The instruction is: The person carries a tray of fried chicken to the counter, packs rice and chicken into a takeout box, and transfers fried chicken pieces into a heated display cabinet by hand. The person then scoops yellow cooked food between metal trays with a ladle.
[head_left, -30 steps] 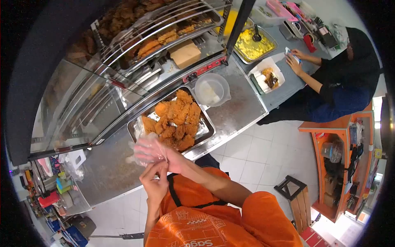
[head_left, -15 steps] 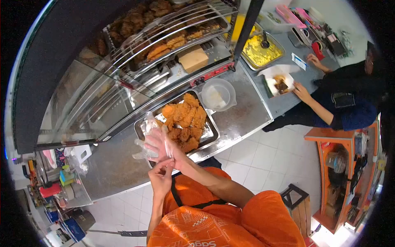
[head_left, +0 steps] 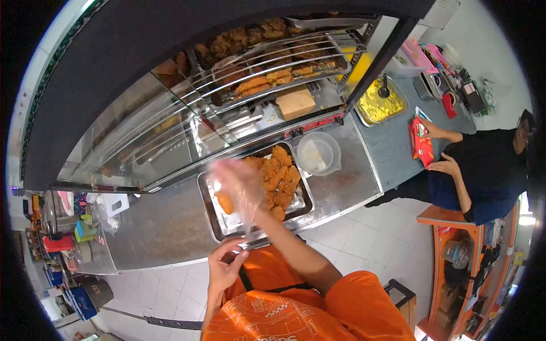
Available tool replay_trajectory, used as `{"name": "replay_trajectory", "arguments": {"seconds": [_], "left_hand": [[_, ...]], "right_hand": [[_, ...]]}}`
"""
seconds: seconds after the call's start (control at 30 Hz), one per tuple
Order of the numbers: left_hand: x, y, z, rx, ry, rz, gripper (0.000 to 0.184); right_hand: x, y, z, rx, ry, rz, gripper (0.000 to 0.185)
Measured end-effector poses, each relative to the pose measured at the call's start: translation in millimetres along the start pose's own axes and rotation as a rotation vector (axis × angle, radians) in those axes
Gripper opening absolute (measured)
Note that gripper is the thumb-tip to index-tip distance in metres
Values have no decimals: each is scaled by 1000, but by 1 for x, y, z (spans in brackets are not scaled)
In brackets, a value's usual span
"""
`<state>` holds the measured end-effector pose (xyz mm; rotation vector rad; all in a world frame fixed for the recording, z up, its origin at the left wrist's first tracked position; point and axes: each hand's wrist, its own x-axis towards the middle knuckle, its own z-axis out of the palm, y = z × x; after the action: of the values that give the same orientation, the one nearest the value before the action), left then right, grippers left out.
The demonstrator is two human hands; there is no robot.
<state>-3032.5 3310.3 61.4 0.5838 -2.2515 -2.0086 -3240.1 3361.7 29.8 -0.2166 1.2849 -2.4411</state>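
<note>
My right hand [head_left: 238,181] wears a clear plastic glove and is raised over the left side of a metal tray [head_left: 206,213]; motion smears its fingers. Below the wrist, my left hand [head_left: 226,266] has thumb and forefinger brought together at the glove's loose cuff [head_left: 249,228]. Pieces of fried chicken [head_left: 280,175] are heaped in the tray's right half. One separate piece lies at the left, partly under the gloved hand. Beside the tray's upper right corner stands a translucent plastic tub [head_left: 318,153] with something pale inside.
A glass-fronted display cabinet [head_left: 227,122] with fried food on racks borders the counter [head_left: 153,227]. On the right, a co-worker's hands hold a red carton [head_left: 421,143], near a tray of yellow food [head_left: 382,101]. An orange shelf unit [head_left: 443,219] stands behind that person.
My gloved right hand has swung up and blurred, while my left hand stays by the cuff. The co-worker's open food box now appears as a closed red carton. The view has shifted.
</note>
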Motion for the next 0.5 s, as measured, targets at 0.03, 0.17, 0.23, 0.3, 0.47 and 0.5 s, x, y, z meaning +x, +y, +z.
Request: {"name": "replay_trajectory", "arguments": {"seconds": [0.03,0.17,0.23,0.3,0.47,0.5], "left_hand": [[-3,14,2,-42,80,-22,27],[-33,-15,-28,30,133,-205,30],[-55,-40,-45,187,57,-296,23],[-75,-71,-54,193,53,-326,22],[-106,-102,-65,-19,179,-510,46],[-105,-92,-65,4,174,-522,64]], "right_hand": [[18,-23,1,-218,254,-181,15],[110,-149,-65,-1751,415,-952,22],[142,-170,-78,-1981,123,-737,33],[171,-180,-84,-2036,-263,-249,44],[214,-192,-99,-2134,-337,-47,43],[211,-192,-101,-2103,-266,-158,42]]}}
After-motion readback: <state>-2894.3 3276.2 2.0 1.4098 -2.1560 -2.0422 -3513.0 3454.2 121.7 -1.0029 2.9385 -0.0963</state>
